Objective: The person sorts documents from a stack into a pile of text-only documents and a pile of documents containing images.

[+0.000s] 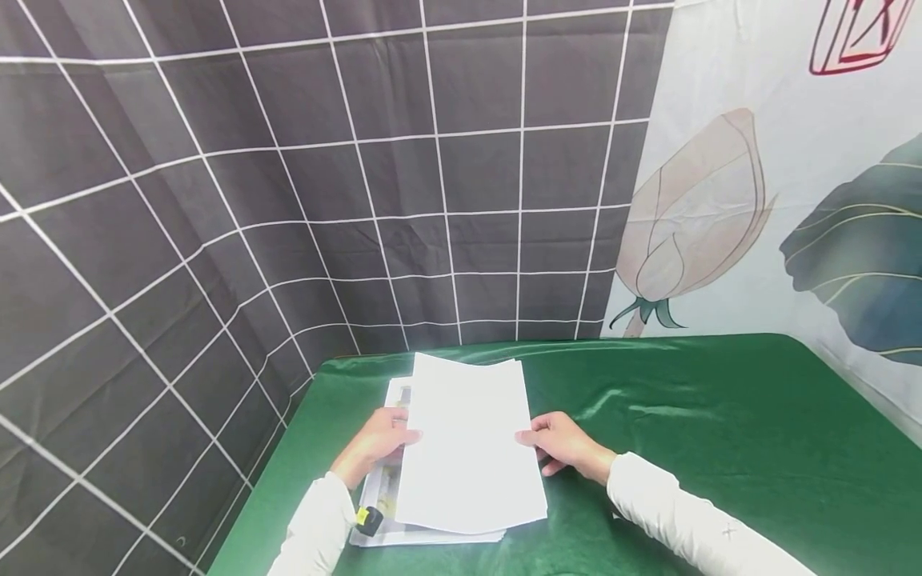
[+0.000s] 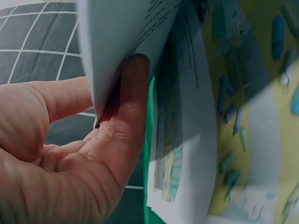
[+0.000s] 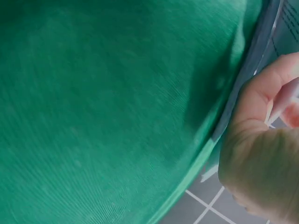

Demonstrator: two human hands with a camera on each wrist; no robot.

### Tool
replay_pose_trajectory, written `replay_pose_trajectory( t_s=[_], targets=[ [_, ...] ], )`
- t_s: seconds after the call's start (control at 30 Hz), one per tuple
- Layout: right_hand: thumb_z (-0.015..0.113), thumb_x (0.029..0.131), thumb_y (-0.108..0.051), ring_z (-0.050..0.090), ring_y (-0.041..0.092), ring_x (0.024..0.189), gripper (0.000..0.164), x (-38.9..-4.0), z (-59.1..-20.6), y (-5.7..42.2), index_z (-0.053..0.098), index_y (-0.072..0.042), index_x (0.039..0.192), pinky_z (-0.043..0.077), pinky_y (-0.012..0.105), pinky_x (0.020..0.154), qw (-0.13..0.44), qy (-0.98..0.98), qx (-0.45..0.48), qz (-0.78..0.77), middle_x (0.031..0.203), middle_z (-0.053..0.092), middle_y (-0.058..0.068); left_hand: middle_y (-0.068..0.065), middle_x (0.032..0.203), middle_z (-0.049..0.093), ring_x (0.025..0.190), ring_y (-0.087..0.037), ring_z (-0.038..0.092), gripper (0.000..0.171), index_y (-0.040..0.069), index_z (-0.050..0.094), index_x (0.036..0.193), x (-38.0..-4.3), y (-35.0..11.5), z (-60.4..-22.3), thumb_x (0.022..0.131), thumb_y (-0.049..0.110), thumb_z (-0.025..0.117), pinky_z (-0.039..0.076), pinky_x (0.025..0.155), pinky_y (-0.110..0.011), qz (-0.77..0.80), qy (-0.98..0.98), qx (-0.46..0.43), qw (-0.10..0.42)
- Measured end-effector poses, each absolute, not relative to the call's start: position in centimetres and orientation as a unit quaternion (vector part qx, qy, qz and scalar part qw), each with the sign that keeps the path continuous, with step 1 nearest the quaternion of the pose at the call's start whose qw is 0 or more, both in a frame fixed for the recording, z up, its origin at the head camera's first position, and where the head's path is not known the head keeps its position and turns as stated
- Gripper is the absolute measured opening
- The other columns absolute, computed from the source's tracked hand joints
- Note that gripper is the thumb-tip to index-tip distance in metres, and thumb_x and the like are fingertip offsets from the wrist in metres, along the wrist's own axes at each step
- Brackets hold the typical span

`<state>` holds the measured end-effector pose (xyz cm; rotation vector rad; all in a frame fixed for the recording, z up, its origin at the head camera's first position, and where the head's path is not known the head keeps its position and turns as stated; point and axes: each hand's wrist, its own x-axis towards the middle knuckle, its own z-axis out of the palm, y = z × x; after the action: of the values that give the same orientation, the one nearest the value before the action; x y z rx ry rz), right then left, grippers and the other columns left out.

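Both hands hold white paper sheets (image 1: 468,448) raised above a lower pile of printed pages (image 1: 373,528). My left hand (image 1: 382,436) pinches the left edge, thumb on the blank top face and fingers underneath. In the left wrist view, lines of text show on the held paper's (image 2: 112,37) inner face. Colour pictures of small blue and green items fill the printed pages (image 2: 233,154) beside it. My right hand (image 1: 565,442) pinches the right edge, thumb on top. Part of that hand (image 3: 261,154) is cut off in the right wrist view.
A green cloth (image 1: 691,448) covers the table, and the pages lie on its left part. Behind stands a dark curtain (image 1: 483,176) with white grid lines; a flower-print cloth (image 1: 727,48) hangs at right. A small black and yellow object (image 1: 370,522) is by the left wrist.
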<state>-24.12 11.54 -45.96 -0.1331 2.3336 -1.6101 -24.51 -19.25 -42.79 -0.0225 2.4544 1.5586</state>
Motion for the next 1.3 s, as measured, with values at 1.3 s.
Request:
replay_pose_trajectory(
  t_s=[1.3],
  targets=[
    [0.054, 0.096, -0.023, 0.067, 0.018, 0.071, 0.036, -24.9, -43.3, 15.1, 0.056, 0.008, 0.114, 0.055, 0.034, 0.062, 0.123, 0.774, -0.031, -0.62, 0.084, 0.069, 0.008, -0.019, 0.1, 0.065, 0.08, -0.018, 0.067, 0.052, -0.009, 0.042, 0.132, -26.3, -16.2, -41.3, 0.089, 0.012, 0.063, 0.055, 0.078, -0.035, 0.65, 0.753, 0.012, 0.101]
  ],
)
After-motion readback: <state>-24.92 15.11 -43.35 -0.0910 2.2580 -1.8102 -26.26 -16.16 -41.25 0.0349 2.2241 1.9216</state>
